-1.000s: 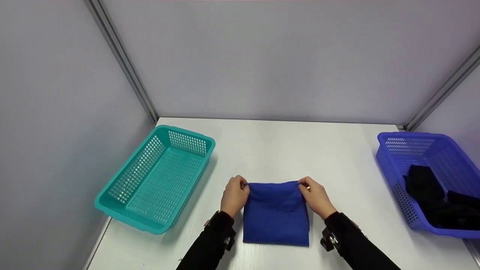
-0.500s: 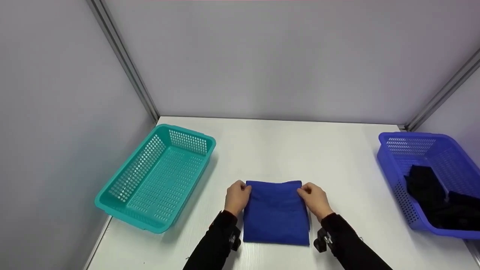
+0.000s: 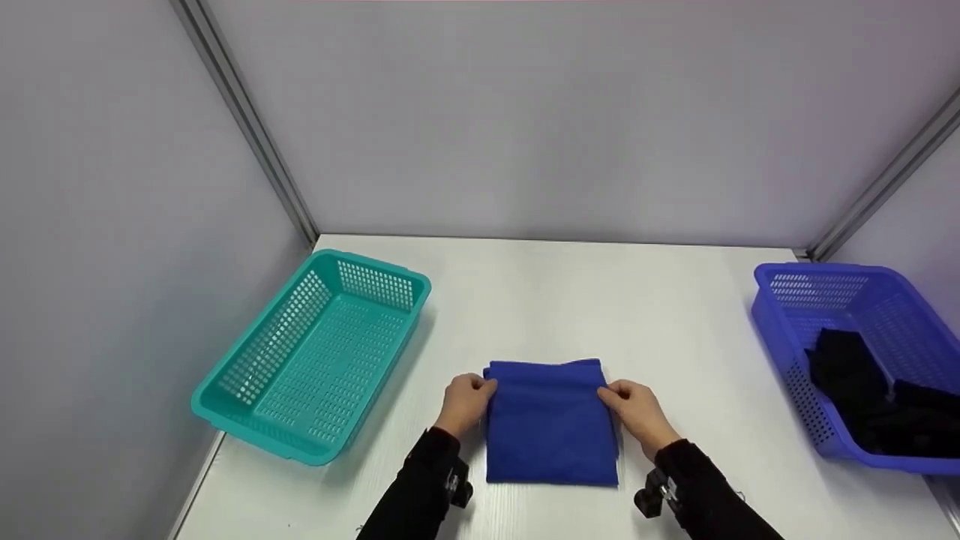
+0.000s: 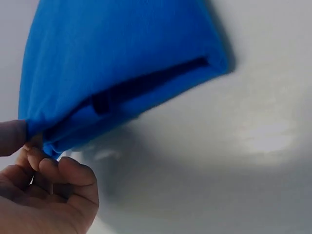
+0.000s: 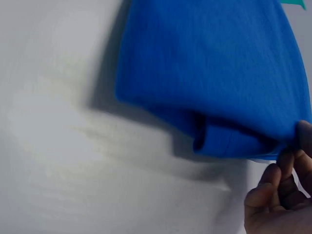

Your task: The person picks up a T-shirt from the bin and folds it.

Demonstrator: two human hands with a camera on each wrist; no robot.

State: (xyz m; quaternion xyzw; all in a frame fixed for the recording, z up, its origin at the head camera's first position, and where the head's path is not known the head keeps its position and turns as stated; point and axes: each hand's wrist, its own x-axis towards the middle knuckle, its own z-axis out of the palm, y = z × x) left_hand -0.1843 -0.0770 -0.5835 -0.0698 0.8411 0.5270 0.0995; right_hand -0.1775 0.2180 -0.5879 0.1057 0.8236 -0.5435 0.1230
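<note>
A folded piece of blue cloth (image 3: pixel 551 427) lies on the white table in front of me, roughly square. My left hand (image 3: pixel 463 401) pinches its left side near the far corner between thumb and fingers. On the opposite side, my right hand (image 3: pixel 637 409) pinches the right edge at about the same height. The left wrist view shows the layered, open folds of the blue cloth (image 4: pixel 122 44) beside the left hand (image 4: pixel 53 190). From the right wrist, a rolled inner layer shows under the top of the cloth (image 5: pixel 209 58), near the right hand (image 5: pixel 282 190).
A teal perforated basket (image 3: pixel 420 322) stands on the left of the white table (image 3: pixel 600 300), with nothing in it. At the right edge, a purple-blue basket (image 3: pixel 780 330) holds black cloth (image 3: pixel 862 390). Grey-white panels (image 3: pixel 525 120) enclose the table's back and sides.
Both hands have slid a little nearer to me along the cloth's sides, away from its far corners. The cloth's far edge now lies flatter, and the baskets have stayed put.
</note>
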